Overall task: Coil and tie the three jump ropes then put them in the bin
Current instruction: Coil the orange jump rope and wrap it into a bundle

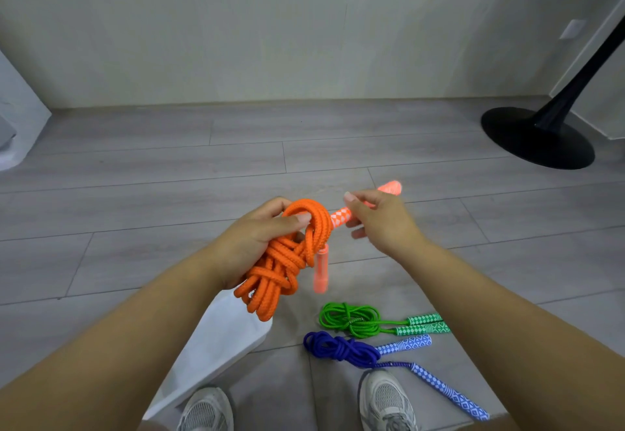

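Note:
My left hand [257, 237] grips a thick coil of the orange jump rope [287, 261], with a loop wrapped around the top of the bundle. One orange handle [320, 271] hangs down beside the coil. My right hand [378, 221] holds the other orange handle [341, 218], which sticks out through the loop. On the floor lie the green jump rope [351, 320] and the blue jump rope [341, 349], both coiled, with their patterned handles pointing right. A white bin [220, 342] stands on the floor under my left forearm, partly hidden by it.
My two grey shoes [385, 400] show at the bottom edge, close to the blue rope. A black round stand base [537, 136] sits at the far right. A white object [17, 119] leans at the far left by the wall.

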### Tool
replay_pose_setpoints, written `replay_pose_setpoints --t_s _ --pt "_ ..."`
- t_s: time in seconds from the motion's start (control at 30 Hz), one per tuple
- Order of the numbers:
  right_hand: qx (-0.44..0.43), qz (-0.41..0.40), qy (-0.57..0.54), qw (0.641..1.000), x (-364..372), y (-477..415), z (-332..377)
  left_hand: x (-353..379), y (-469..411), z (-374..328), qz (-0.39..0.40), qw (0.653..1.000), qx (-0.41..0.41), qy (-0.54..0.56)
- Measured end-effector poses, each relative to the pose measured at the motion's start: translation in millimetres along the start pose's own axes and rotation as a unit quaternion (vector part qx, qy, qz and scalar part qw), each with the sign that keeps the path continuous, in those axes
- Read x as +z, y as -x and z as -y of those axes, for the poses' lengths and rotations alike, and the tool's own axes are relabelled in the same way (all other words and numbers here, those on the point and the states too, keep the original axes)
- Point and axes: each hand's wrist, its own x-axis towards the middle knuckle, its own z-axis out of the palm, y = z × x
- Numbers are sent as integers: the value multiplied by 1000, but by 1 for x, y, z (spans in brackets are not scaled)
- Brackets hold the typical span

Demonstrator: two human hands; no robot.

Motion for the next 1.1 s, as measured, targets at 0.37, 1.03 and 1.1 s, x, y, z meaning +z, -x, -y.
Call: replay_pose_setpoints --t_s 0.37,1.03,1.1 --pt "-121 180 85 973 5 21 7 -11 7 -6 5 996 -75 -47" --pt "-117 194 -28 974 30 39 21 -10 25 -16 -110 988 69 -84" --pt "-123 172 -25 977 32 41 24 -4 21 -15 -165 979 80 -88"
